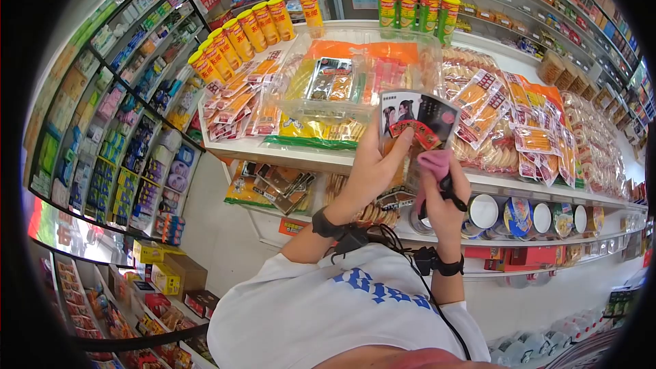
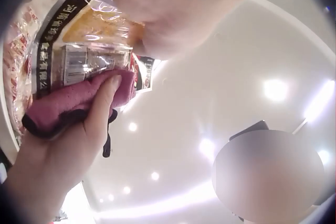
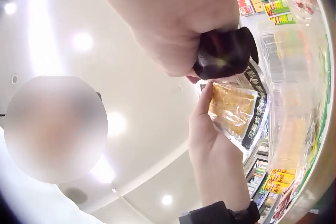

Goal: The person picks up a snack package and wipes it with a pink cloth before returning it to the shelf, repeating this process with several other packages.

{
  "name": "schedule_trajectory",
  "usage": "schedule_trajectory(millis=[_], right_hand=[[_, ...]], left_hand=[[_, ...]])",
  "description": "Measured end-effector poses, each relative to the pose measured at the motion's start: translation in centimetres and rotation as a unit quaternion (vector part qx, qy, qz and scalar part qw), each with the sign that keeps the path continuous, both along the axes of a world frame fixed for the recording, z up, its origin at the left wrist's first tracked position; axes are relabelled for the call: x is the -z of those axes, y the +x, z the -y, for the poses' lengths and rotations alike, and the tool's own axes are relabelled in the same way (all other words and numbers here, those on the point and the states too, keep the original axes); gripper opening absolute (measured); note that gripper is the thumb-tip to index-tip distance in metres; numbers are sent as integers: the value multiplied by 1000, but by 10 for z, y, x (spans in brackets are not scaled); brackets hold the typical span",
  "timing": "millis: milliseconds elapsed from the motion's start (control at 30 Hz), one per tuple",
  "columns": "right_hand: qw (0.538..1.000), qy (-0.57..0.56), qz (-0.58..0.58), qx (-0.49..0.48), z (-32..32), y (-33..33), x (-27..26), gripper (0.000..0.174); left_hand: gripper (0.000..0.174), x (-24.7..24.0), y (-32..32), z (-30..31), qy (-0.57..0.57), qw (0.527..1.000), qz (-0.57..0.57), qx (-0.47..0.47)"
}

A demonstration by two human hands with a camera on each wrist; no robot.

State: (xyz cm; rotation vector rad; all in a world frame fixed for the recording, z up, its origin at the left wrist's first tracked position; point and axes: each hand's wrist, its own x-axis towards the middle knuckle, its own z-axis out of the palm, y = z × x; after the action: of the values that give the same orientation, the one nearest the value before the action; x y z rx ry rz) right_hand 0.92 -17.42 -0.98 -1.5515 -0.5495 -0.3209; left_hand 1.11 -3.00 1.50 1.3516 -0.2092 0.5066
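My left hand [image 1: 380,169] grips a flat sealed food packet [image 1: 429,111] by its near edge, thumb across its front. Its printed side carries two figures and a red banner; clear plastic on the other face shows orange-brown food, plainest in the right wrist view. My right hand [image 1: 445,198] holds a folded pink cloth [image 2: 79,98] with black trim, thumb pressing along it. In the left wrist view the cloth lies over the lower part of the packet, beside a barcode label [image 2: 76,65]. Both hands are above the front edge of the display counter [image 1: 301,157].
A clear plastic bin [image 1: 277,99] of packets stands behind my hands. Loose snack packs [image 1: 236,106] lie left, more packs [image 1: 540,130] right. Yellow-lidded cans [image 1: 277,19] line the back. Below, a shelf holds round tubs [image 1: 482,212]. Stocked shelves [image 1: 102,130] stand at the left.
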Motion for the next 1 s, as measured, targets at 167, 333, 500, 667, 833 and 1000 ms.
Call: schedule_trajectory(millis=[167,333,500,667,833,1000], right_hand=[[994,57,-31,91,2,2,-5,21],[976,-107,168,87,1,8,-7,37],[944,-257,203,48,-9,-4,-8,64],[959,-171,187,128,-6,9,-3,62],[997,-24,-45,54,7,9,11,61],[988,77,-130,-13,-2,1,14,50]], left_hand=[[89,4,2,-10,93,990,66,-88],[77,10,-20,9,-32,981,-26,188],[58,17,-22,2,-98,963,-133,214],[52,11,-17,1,-40,972,-83,215],[39,10,-21,-26,-35,978,-88,186],[35,6,-27,-69,-91,981,-115,124]])
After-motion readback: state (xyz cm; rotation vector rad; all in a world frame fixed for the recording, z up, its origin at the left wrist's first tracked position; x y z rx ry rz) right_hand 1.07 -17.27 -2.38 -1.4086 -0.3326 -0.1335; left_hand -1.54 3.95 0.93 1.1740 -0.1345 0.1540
